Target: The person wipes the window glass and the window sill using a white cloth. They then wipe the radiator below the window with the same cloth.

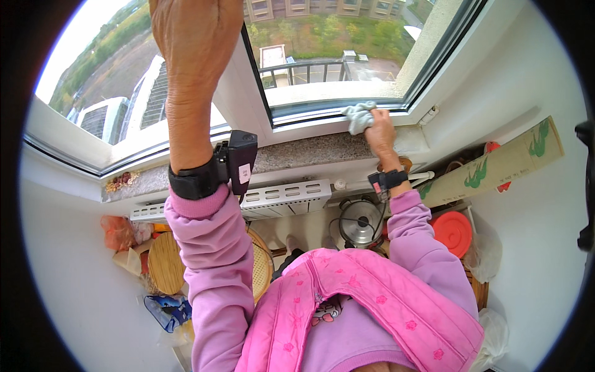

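Head view: right hand (pixel 380 131), between one and two o'clock from picture centre, fingers curled closed around a pale grey-green crumpled cloth (pixel 359 116). Cloth bunched, sticks out of the fingers at ten o'clock from the hand, up against the lower edge of the white-framed window with black gasket (pixel 322 126), near its lower right corner. Left hand (pixel 197 37) at eleven o'clock, raised, back of hand showing, fingers cut off by the top edge; cannot tell how far spread or whether it has hold of anything. Cloth well apart from it, at four o'clock.

Both wrists banded: black strap with black box (pixel 243 158) on the left, black band (pixel 388 180) on the right. Sleeves lavender, quilted pink vest (pixel 396 291) over them.

Speckled grey stone sill (pixel 304 153) runs below the window; small reddish and tan bits (pixel 121 181) on it at nine o'clock from centre. From the right hand: white slotted metal radiator (pixel 285 197) at eight o'clock, round silver metal pot (pixel 361 222) at six, round red plastic lid (pixel 452 234) at five, long tan cardboard piece with green print (pixel 496 164) between three and four. Round wooden board (pixel 166 263) at eight from centre.
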`<state>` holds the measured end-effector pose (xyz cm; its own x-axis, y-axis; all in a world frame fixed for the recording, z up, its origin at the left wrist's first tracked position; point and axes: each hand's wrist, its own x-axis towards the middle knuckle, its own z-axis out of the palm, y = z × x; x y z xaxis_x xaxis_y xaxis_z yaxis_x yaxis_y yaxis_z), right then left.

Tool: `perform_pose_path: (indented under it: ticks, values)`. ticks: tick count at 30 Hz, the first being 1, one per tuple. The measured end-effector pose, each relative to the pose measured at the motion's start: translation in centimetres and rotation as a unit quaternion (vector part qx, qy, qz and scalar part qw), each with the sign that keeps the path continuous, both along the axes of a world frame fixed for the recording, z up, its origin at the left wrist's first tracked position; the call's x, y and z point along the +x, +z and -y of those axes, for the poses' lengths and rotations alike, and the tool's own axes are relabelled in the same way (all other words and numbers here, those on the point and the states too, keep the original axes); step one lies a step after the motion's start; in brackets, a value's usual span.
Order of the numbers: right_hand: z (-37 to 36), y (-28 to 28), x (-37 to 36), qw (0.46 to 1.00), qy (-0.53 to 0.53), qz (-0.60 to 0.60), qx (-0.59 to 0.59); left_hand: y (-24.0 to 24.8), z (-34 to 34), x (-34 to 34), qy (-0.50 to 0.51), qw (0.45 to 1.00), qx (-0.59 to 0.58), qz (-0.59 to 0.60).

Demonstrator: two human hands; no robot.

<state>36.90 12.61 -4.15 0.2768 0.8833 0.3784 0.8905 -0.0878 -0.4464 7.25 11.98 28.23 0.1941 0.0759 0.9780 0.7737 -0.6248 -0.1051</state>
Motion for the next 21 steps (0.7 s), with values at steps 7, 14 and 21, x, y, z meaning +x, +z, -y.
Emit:
perform_pose_path:
  ticks: [7,14,21]
  values:
    - [-1.6,-1.6,10.7,0.981,-0.169,-0.039,0.088,0.2,-0.1,-0.2,0.033,0.998,0.033,-0.038]
    - [-2.5,-3.6,8.1,0.97,-0.214,-0.087,0.069,0.0,0.0,0.0,-0.01,1.0,0.001,0.001]
    - [-0.9,-1.3,2.3,0.986,-0.152,-0.062,-0.013,0.0,0.0,0.1,-0.014,1.0,0.011,-0.005]
